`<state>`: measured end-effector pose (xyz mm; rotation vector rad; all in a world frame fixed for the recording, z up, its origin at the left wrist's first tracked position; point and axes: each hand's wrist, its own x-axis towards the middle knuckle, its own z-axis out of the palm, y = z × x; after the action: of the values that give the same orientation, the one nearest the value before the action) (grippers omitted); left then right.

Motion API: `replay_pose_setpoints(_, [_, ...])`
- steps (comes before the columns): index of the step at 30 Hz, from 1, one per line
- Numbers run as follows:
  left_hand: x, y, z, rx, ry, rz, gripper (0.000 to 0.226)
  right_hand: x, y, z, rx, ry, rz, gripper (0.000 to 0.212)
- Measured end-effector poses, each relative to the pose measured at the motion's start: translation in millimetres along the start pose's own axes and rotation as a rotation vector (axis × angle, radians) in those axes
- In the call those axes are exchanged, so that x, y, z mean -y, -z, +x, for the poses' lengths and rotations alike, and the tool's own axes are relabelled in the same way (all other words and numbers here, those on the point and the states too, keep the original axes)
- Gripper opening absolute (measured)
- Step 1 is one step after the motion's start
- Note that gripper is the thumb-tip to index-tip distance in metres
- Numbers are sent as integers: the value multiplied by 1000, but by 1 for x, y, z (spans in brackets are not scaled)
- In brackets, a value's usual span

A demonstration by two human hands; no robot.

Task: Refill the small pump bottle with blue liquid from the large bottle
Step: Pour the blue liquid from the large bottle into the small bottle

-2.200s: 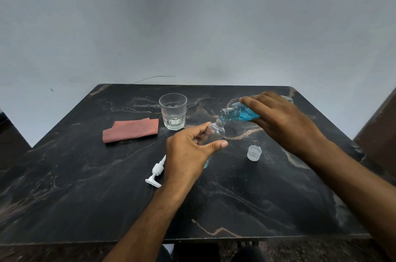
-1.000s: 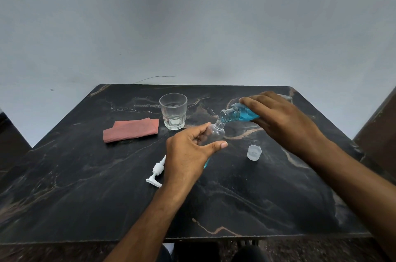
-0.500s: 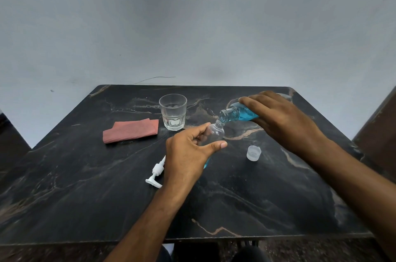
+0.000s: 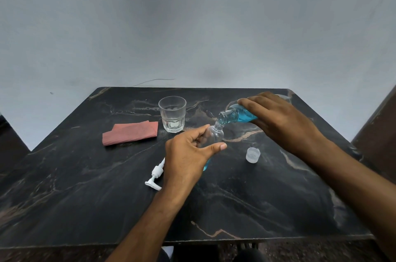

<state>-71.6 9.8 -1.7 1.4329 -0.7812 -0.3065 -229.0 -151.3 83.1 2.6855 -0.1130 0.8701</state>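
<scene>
Pouring step in hand, judged from the tilt. Left hand [image 4: 188,154] curled round the small bottle [image 4: 214,135], gripping it near the middle of the table [image 4: 85,197], neck leaning toward the far right corner. Right hand [image 4: 276,118] wrapped over the big bottle [image 4: 233,114], holding it tipped on its side, open mouth just above and almost touching the small neck. Blue liquid [image 4: 244,116] sitting in the big bottle; a bit of blue showing low in the small one under the left palm, so likely only partly filled. Cannot tell if a stream is running right now. Next move probably needs a slow, steady tip with both mouths lined up, then a lift back upright before any spill. White pump top [image 4: 156,173] lying flat just left of the left wrist, waiting to go back on. Small clear cap [image 4: 253,155] resting toward the right side. Drinking glass [image 4: 172,114] standing near the far edge, folded pink cloth [image 4: 130,133] beside it on the left. Dark marble-look top with pale veins; plain grey wall [image 4: 192,25] behind.
</scene>
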Motion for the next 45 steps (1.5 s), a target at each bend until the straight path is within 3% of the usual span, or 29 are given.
replay_pose_setpoints(45, [-12, 2, -5, -37, 43, 61, 65, 0, -1, 1, -17, 21, -29, 48])
